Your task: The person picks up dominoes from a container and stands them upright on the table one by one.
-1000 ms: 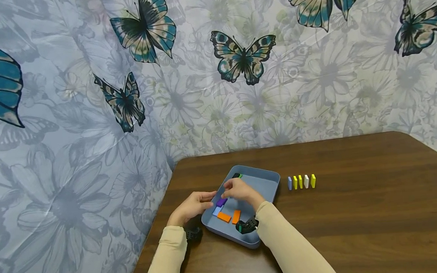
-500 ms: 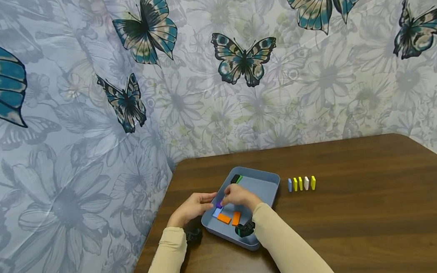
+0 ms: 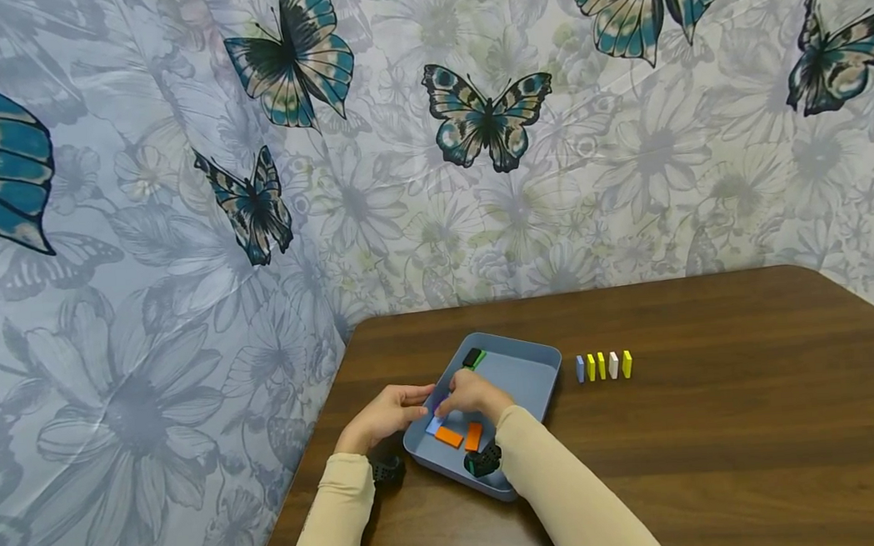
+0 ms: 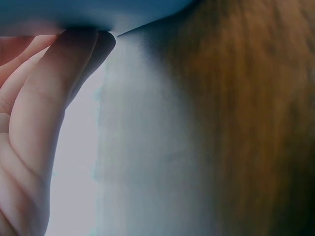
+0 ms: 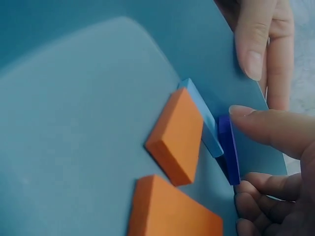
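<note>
In the head view my left hand (image 3: 384,416) grips the left side of a blue-grey tray (image 3: 524,372); its thumb shows at the rim in the right wrist view. My right hand (image 3: 473,394) reaches down inside the tray and pinches a purple domino (image 5: 229,150) between thumb and fingers, close to the tray wall. A light blue domino (image 5: 203,120) lies beside the purple one. Two more, an orange domino (image 5: 177,137) and a second orange domino (image 5: 177,211), rest on the tray floor. The left wrist view shows only fingers under the tray edge.
A black domino (image 3: 472,357) and a green domino (image 3: 481,359) lie at the tray's far left. Right of the tray, several dominoes stand upright in a row on the brown table (image 3: 717,423), among them a white domino (image 3: 614,366). A butterfly-patterned cloth (image 3: 404,225) hangs behind.
My right hand has lowered slightly toward me and to the left, closing on the purple domino, now mostly hidden in the head view. The left hand stays at the tray's side.
</note>
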`<action>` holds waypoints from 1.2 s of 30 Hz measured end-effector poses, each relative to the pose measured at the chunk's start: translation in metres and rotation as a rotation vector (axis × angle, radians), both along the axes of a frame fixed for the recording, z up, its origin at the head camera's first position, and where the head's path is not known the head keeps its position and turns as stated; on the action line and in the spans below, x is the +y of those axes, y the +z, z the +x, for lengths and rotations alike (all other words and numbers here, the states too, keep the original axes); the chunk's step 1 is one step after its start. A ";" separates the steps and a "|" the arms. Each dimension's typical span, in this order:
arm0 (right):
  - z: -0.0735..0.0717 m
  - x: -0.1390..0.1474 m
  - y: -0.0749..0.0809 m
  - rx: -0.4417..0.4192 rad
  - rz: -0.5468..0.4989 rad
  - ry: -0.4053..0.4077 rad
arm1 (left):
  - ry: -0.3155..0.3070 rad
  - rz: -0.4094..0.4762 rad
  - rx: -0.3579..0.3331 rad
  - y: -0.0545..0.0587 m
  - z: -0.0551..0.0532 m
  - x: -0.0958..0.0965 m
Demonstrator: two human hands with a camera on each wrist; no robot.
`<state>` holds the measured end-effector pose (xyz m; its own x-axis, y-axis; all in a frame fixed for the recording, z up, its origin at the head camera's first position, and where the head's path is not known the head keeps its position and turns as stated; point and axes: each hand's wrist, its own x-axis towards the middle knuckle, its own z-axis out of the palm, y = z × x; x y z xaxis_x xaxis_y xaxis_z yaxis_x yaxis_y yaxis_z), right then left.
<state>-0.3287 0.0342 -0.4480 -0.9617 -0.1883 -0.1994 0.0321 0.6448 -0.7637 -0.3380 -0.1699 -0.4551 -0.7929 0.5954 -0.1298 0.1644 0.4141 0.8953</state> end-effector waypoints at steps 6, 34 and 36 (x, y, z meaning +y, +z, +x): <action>0.001 -0.003 -0.001 0.011 0.031 -0.023 | -0.007 -0.003 0.006 0.000 -0.001 0.000; 0.003 0.011 0.014 0.062 0.056 0.031 | -0.004 0.020 -0.022 -0.004 -0.003 0.000; 0.002 0.014 0.014 0.065 0.059 0.043 | -0.005 0.021 -0.027 -0.004 -0.004 -0.001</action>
